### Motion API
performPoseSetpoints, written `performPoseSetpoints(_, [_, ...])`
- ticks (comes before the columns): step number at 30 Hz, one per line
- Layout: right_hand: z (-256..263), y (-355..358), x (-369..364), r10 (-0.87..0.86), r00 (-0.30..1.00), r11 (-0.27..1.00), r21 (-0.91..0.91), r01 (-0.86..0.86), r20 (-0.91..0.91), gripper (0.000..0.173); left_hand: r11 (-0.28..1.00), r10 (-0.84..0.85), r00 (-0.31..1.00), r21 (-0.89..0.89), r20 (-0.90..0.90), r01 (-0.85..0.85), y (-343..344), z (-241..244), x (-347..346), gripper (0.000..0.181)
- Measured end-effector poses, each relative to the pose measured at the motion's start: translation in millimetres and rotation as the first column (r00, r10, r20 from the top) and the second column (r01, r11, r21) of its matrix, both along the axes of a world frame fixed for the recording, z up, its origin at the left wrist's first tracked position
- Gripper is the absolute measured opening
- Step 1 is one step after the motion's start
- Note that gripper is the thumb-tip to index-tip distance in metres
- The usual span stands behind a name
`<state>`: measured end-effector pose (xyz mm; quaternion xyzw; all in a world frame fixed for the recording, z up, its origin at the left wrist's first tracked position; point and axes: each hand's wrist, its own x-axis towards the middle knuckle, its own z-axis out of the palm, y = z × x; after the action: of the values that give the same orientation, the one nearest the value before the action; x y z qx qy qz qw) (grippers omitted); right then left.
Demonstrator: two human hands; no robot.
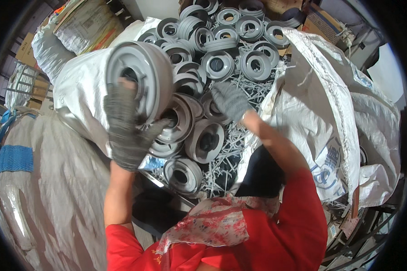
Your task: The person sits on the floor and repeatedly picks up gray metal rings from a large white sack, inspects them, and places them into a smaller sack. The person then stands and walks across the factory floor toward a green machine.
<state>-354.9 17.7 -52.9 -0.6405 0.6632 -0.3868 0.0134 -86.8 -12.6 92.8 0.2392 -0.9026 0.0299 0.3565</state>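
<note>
My left hand (127, 128), in a grey knit glove, is raised at a large round grey plastic part (156, 78) with a central hole. Its fingertips lie at the hole and the thumb is spread to the right; blur hides how firmly it grips. My right hand (229, 100), also gloved, is over the pile with its fingers together, beside a grey ring part (213, 108) partly behind it. Whether it touches that part is unclear. More such parts, among them one (206, 140) below the hands, lie heaped before me.
Thin grey plastic sprue sticks (224, 162) lie among the parts. A white woven sack (312, 135) stands open at the right. Full woven sacks (54, 196) fill the left side, and another white sack (81, 91) lies behind my left hand. Cardboard boxes (320, 25) stand at the back.
</note>
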Motion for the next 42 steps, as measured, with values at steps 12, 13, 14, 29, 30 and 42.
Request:
performPoseSetpoints(12, [-127, -125, -161, -0.101, 0.722, 0.699, 0.468, 0.541, -0.684, 0.03, 0.951, 0.015, 0.999, 0.306, 0.051, -0.03, 2, -69, 22, 0.063])
performPoseSetpoints(13, [-130, -131, -167, -0.097, 0.729, 0.685, 0.486, 0.543, -0.678, 0.028, 0.95, -0.011, 0.999, 0.312, 0.03, 0.001, 2, -75, 22, 0.061])
performPoseSetpoints(14, [-133, -134, -173, -0.096, 0.736, 0.668, 0.505, 0.547, -0.671, 0.027, 0.947, -0.02, 0.999, 0.322, 0.037, 0.007, 2, -80, 19, 0.06])
performPoseSetpoints(29, [-45, 73, 14, 0.118, 0.818, 0.946, 0.314, 0.08, -0.563, 0.022, -0.149, 0.341, 0.888, 0.915, -0.309, 0.376, 69, -107, -34, 0.052])
performPoseSetpoints(30, [-39, 98, 32, 0.128, 0.82, 0.967, 0.255, 0.022, -0.558, 0.023, -0.271, 0.39, 0.856, 0.847, -0.339, 0.458, 72, -98, -38, 0.054])
performPoseSetpoints(42, [-36, 52, -60, -0.14, 0.978, 0.85, 0.488, 0.198, -0.153, 0.03, 0.069, -0.085, 0.975, 0.975, -0.207, 0.213, 86, -83, 1, 0.059])
